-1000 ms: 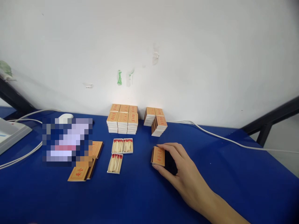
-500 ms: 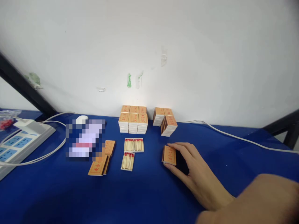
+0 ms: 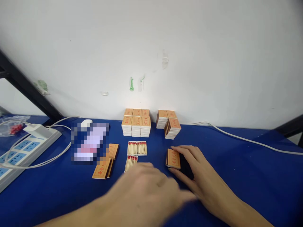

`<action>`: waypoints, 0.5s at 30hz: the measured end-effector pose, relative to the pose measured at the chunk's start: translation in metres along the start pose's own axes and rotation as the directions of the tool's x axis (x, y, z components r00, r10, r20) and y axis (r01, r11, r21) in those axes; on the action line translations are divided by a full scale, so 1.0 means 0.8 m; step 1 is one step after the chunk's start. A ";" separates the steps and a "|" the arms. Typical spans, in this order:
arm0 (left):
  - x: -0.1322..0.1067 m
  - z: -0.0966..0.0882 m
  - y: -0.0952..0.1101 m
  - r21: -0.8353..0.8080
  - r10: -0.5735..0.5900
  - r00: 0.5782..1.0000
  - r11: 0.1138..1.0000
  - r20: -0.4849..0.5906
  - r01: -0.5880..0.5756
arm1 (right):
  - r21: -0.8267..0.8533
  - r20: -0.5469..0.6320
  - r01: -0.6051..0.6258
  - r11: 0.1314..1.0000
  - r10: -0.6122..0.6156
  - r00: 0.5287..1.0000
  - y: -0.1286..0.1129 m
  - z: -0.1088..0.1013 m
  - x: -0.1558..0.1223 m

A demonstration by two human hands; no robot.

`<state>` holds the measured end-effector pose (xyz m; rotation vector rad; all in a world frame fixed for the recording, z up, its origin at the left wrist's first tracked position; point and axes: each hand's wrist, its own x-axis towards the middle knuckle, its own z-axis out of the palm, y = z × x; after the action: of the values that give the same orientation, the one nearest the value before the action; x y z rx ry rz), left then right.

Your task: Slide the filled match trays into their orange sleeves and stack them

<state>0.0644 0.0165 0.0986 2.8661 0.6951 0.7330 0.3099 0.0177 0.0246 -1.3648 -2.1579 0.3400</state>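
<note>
Plainly red-lettered matchbox [image 3: 173, 158], gripped, right hand [image 3: 201, 173]

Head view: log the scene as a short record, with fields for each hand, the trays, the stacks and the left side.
right hand: thumb and fingers at opposite edges of a matchbox, printed top up
trays: three, open, holding red-headed matches; two side by side, one nearer the camera
left hand: blurred, partly hiding the nearer tray; any grip unclear
stacks: left block of six piles, right group of three, near the wall
left side: orange covers; power strip with white plug
</note>
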 end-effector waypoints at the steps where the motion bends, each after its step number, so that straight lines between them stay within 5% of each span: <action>1: -0.014 -0.021 -0.015 -0.002 -0.067 0.996 0.998 -0.054 0.067 | -0.006 -0.001 -0.001 1.000 0.001 1.000 -0.002 -0.002 0.000; 4: -0.069 -0.079 -0.053 0.094 -0.385 0.912 0.912 -0.141 0.399 | -0.034 -0.011 0.003 0.999 -0.003 1.000 -0.006 -0.005 0.001; 7: -0.131 -0.107 -0.069 0.254 -0.502 0.842 0.804 -0.196 0.538 | -0.055 -0.020 0.013 0.998 -0.014 1.000 -0.007 -0.004 0.002; 11: -0.192 -0.092 -0.055 0.329 -0.726 0.640 0.558 -0.250 0.762 | -0.128 -0.032 0.049 0.991 -0.053 0.998 -0.006 -0.002 0.004; 15: -0.211 -0.063 -0.034 0.238 -0.728 0.569 0.517 -0.382 0.822 | -0.339 -0.152 0.097 0.936 -0.156 0.976 -0.017 -0.003 0.006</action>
<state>-0.1025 -0.0369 0.0649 2.2654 2.2059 0.8193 0.2993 0.0161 0.0345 -1.3607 -2.2059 -0.1978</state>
